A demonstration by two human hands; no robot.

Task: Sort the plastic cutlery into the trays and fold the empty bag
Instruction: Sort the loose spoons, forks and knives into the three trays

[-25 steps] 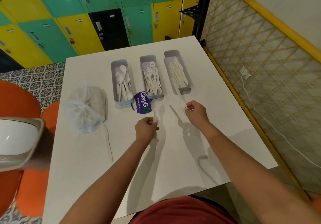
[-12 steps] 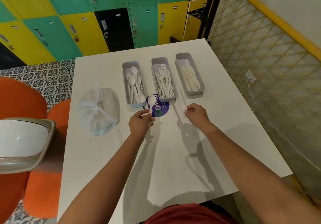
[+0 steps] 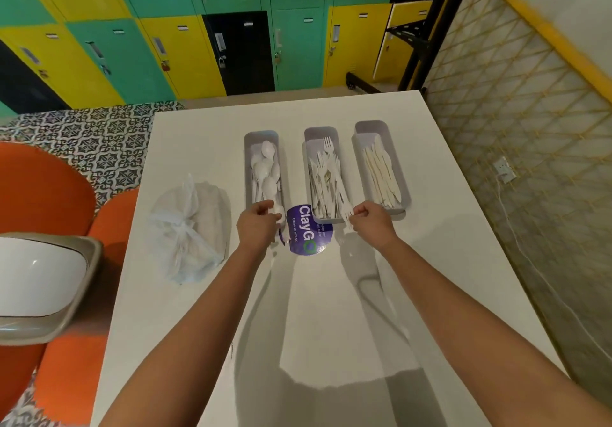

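Three grey trays stand side by side on the white table [image 3: 331,310]. The left tray [image 3: 249,148] holds white spoons, the middle tray [image 3: 309,135] forks, the right tray [image 3: 361,138] knives. My left hand [image 3: 256,226] pinches a white spoon [image 3: 279,209] at the near end of the left tray. My right hand [image 3: 372,221] pinches a white fork [image 3: 346,211] by its handle, its tines over the near end of the middle tray. A crumpled clear plastic bag [image 3: 188,228] lies left of the trays.
A round purple sticker [image 3: 306,231] is on the table between my hands. An orange seat [image 3: 43,188] and a white bin lid [image 3: 36,281] sit off the table's left edge. Lockers stand behind; a yellow mesh panel [image 3: 530,128] runs along the right.
Both hands moved forward to the trays: the left carried the spoon to the left tray's near end, the right brought the fork to the middle tray's near end.
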